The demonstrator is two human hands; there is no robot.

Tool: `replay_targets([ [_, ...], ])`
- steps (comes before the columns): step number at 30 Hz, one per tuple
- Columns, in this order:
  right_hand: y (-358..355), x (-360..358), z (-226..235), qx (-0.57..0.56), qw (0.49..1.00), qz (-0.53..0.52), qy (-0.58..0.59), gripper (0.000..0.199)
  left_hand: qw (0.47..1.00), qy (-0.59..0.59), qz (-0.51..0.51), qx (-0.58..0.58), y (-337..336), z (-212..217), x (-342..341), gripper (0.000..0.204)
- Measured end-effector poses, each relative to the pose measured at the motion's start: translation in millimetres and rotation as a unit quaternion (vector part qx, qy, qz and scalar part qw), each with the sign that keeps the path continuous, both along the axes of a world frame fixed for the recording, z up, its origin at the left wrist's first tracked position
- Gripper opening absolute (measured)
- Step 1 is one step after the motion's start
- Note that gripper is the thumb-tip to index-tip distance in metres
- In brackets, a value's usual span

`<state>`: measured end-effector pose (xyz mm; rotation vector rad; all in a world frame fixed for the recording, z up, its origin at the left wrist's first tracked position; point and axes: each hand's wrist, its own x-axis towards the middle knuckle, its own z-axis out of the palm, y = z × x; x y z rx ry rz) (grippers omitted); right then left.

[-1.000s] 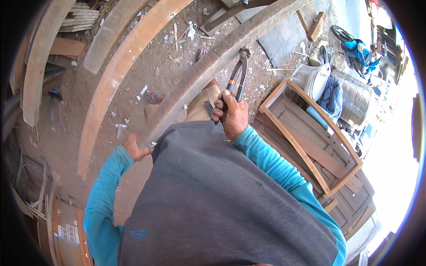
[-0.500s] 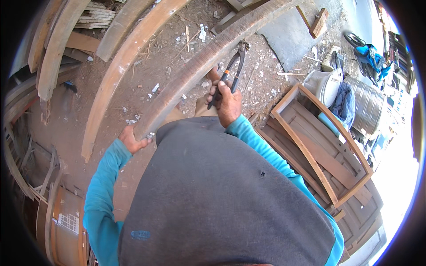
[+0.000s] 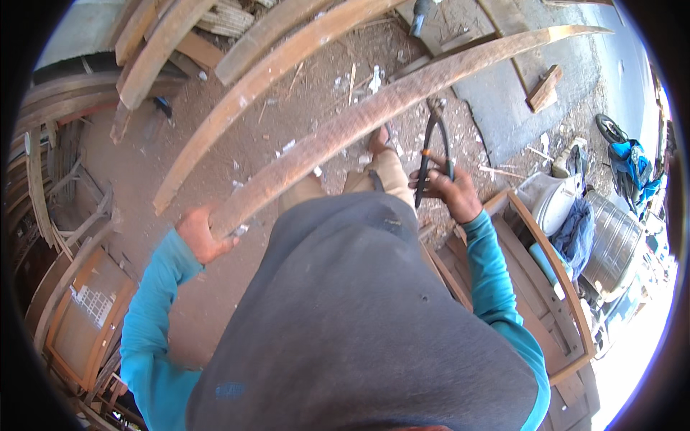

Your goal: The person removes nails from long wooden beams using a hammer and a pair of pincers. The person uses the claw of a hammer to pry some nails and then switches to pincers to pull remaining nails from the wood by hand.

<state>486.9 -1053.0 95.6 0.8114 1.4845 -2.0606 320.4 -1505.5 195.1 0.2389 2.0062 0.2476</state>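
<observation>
Left hand [image 3: 201,235] clenched on the near end of a long curved wooden plank [image 3: 374,115]; the plank runs up and right above the dirt ground [image 3: 215,165]. Right hand [image 3: 447,192] closed around the handles of pincers [image 3: 433,147], jaws up against the plank's lower edge. More curved planks [image 3: 266,68] lie beyond. Wooden door frame [image 3: 553,273] at right, near a blue cloth [image 3: 575,233].
</observation>
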Motion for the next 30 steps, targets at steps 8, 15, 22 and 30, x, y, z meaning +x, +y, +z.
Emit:
replay_targets([
  [8,-15,11,-12,-0.014,0.999,-0.032,0.018,0.049,0.998,0.048,0.013,0.032,12,-4,7,0.062],
  [15,-28,3,-37,-0.004,0.999,-0.027,-0.023,0.051,0.991,0.119,0.003,0.057,-28,-120,7,0.059],
  [22,-15,-9,-60,0.055,0.994,-0.084,-0.049,0.045,0.991,0.082,0.021,0.099,-36,-215,18,0.061],
  [30,-1,12,-70,0.103,0.989,-0.064,-0.081,0.051,0.983,0.053,0.095,0.146,-8,-237,74,0.062],
])
